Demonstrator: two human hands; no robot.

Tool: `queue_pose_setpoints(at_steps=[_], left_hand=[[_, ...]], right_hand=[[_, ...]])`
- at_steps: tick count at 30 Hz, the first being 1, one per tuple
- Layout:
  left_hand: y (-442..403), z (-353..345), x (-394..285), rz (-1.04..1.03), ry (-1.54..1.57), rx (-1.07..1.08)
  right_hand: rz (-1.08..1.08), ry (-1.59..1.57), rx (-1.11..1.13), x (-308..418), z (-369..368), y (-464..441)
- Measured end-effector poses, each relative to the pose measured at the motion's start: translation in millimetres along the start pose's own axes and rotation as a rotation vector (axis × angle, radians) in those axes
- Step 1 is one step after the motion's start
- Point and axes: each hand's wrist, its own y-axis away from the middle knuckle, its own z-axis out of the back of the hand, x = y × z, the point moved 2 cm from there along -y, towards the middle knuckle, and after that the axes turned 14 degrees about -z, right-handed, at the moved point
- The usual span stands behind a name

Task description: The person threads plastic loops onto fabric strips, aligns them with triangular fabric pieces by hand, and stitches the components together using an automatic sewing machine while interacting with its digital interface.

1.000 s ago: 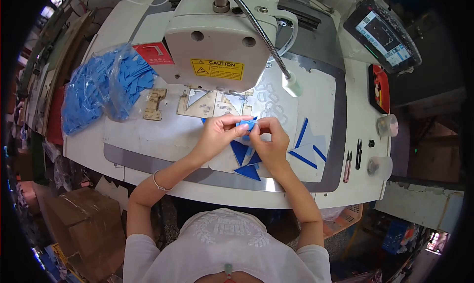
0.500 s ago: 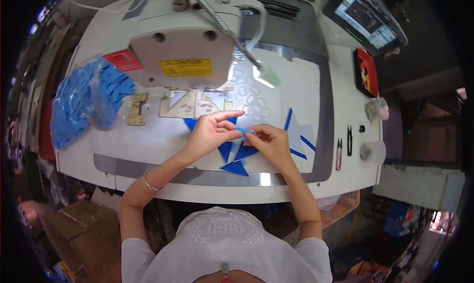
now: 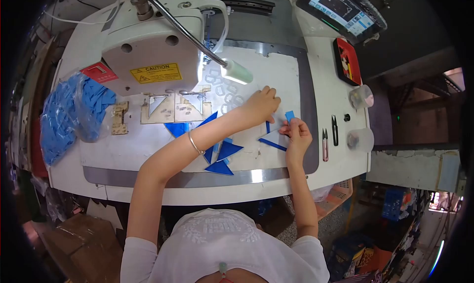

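Note:
My right hand (image 3: 297, 136) pinches a small folded light-blue fabric strip (image 3: 290, 116) between thumb and fingers. Farther out and to its left, my left hand (image 3: 262, 106) is palm down with its fingers curled; whatever they grip is hidden. Just below the left hand lies a pale triangular piece (image 3: 274, 138) with dark-blue strips along its edges, partly behind the right hand. Dark-blue triangular pieces (image 3: 219, 168) with light-blue tabs lie in a loose group under and beside my left forearm.
A sewing machine head (image 3: 148, 56) with a bendable lamp (image 3: 237, 71) overhangs a template plate (image 3: 175, 108). Left is a bag of light-blue pieces (image 3: 74, 117). Rightward are snips (image 3: 325, 145), black tweezers (image 3: 335, 131), plastic cups (image 3: 360, 140), a red tray (image 3: 349, 65) and a screen (image 3: 340, 9).
My hands were together over the dark-blue pieces, holding the light-blue strip. They have parted: the left reached out to the right, while the right moved rightward with the strip. The view has shifted.

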Motion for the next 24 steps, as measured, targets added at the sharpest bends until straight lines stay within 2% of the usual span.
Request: queue_pose_setpoints(at_steps=[3, 6, 10, 12, 13, 16, 17, 21, 24], left_hand=[[8.0, 10.0, 2.4, 0.033, 0.157, 0.113], [37.4, 43.5, -13.5, 0.112, 0.167, -0.073], [86.7, 80.8, -35.2, 0.134, -0.131, -0.401], [113.6, 91.8, -45.3, 0.368, 0.077, -0.454], [125.7, 93.7, -48.8, 0.485, 0.187, -0.482], [151.6, 90.3, -51.6, 0.671, 0.528, -0.551], [156.6, 84.3, -50.5, 0.698, 0.588, -0.57], [162.9, 78.8, -52.1, 0.579, 0.499, -0.365], [163.5, 87.9, -42.3, 0.46, 0.363, -0.375]], right_hand=[[0.024, 0.032, -0.001, -2.6, -9.6, -3.1], [0.033, 0.074, 0.041, -1.5, -23.1, -12.9], [0.029, 0.16, 0.094, 7.5, -40.4, -16.8], [0.102, 0.21, 0.051, 23.8, -48.3, -5.9], [0.103, 0.24, 0.11, 25.3, -51.0, 2.8], [-0.272, 0.251, 0.564, 27.3, -79.4, 41.8], [-0.302, 0.24, 0.599, 24.8, -90.7, 51.1], [-0.334, 0.249, 0.673, 16.2, -116.9, 52.9], [-0.312, 0.253, 0.685, 13.5, -129.9, 33.2]])
